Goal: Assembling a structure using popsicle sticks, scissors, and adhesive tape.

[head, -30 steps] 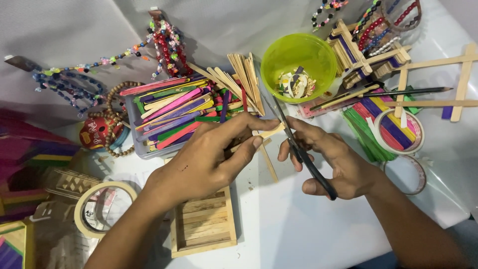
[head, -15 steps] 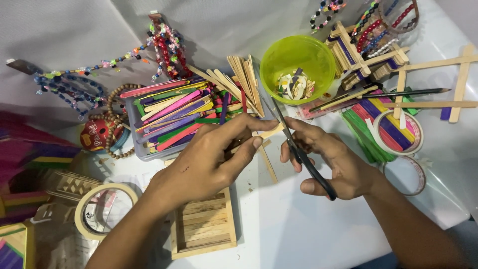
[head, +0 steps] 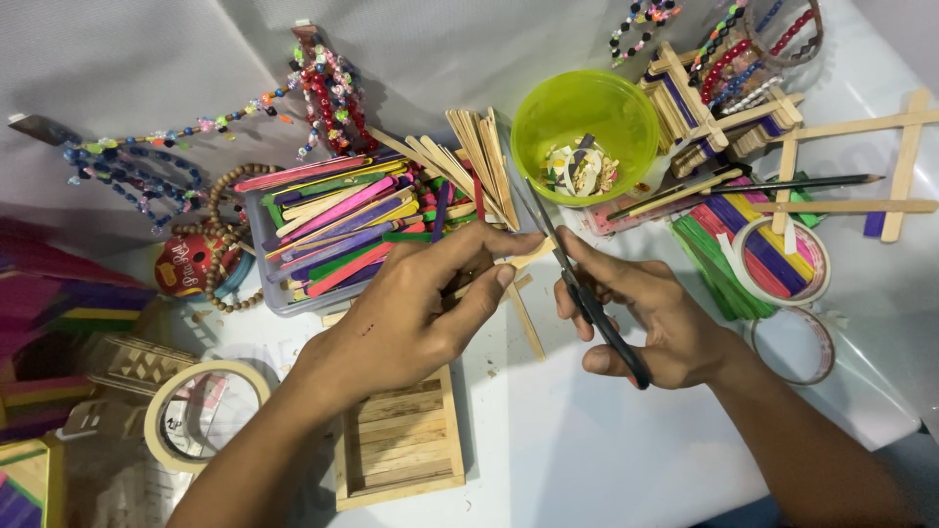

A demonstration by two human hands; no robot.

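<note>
My left hand (head: 416, 308) pinches a plain wooden craft stick (head: 523, 258) between thumb and fingers, above the white table. My right hand (head: 650, 318) grips black-handled scissors (head: 577, 284), whose blades point up towards the green bowl and meet the stick's end. A second plain stick (head: 526, 323) lies on the table under the hands. A small tray built of wooden sticks (head: 399, 440) sits just below my left wrist.
A clear tub of coloured sticks (head: 333, 235) and a fan of plain sticks (head: 474, 156) lie behind my left hand. A green bowl (head: 548, 108) holds scraps. Tape rolls (head: 201, 416), bead strings (head: 127, 166), a pencil (head: 792, 183) and stick frames (head: 861, 161) surround the work spot.
Both hands keep almost the same place; the scissors stay at the stick's end, with only a slight shift of the fingers.
</note>
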